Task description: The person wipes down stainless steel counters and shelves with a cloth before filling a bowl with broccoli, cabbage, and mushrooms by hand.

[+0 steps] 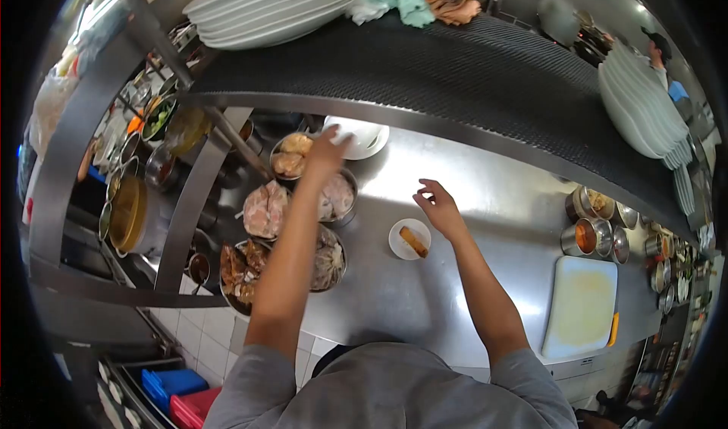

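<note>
My left hand (328, 150) reaches over the bowls of food, beside a stack of white plates (368, 142); its fingers are spread and nothing shows in them. Above the steel counter (470, 285), my right hand (440, 206) is raised with its fingers bent and apart, holding nothing. Just below and left of that hand sits a small white plate (398, 248) with a browned piece of food (413, 242) on it. Metal bowls by my left arm hold browned pieces (290, 163), pale raw meat (265, 209) and dark glazed meat (243, 266).
A white cutting board (580, 306) lies at the right, with an orange handle (614, 329) beside it. Metal containers (582, 237) stand behind it. Overhead, a black shelf (394, 69) carries stacked plates (280, 12) and cloths (409, 3). Another person (657, 53) is at the far right.
</note>
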A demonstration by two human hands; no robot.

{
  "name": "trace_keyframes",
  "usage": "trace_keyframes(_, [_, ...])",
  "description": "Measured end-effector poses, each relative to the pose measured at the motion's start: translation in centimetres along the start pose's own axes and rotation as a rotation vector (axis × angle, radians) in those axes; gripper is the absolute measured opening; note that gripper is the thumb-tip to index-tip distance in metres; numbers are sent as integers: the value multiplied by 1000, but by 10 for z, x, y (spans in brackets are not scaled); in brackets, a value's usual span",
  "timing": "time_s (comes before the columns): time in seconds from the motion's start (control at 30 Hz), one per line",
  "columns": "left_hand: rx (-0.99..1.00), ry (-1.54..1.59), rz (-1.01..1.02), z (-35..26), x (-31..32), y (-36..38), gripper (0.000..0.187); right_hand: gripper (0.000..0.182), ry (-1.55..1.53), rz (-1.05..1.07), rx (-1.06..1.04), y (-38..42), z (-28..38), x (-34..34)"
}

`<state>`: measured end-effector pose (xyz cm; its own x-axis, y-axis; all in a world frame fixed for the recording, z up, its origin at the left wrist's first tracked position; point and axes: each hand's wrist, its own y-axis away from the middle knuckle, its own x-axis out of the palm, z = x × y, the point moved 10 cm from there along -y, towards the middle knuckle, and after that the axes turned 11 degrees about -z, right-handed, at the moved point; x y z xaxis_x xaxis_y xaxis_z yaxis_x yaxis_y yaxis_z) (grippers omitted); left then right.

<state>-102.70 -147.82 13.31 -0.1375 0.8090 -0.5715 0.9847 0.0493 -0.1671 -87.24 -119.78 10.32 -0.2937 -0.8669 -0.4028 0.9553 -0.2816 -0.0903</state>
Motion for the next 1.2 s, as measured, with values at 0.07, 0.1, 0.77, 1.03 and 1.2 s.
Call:
trace_keyframes(0.07, [220, 220, 108, 11, 18, -62, 51, 44, -81, -12, 25, -30, 13, 11])
trace_keyframes(0.1, [-178, 488, 83, 24, 8, -67, 46, 45, -161, 3, 56, -46, 19, 20])
trace_keyframes(0.77, [-502, 742, 4, 33, 0, -89, 30, 45, 404, -35, -452, -208, 53, 146])
trace_keyframes(1.03, [-452, 1092, 30, 27, -18, -93, 27, 45, 540, 78, -409, -185, 76, 133])
trace_keyframes(1.2, [-445, 1295, 31, 40, -50, -97, 25, 45, 606, 174, -369, -175, 88, 124])
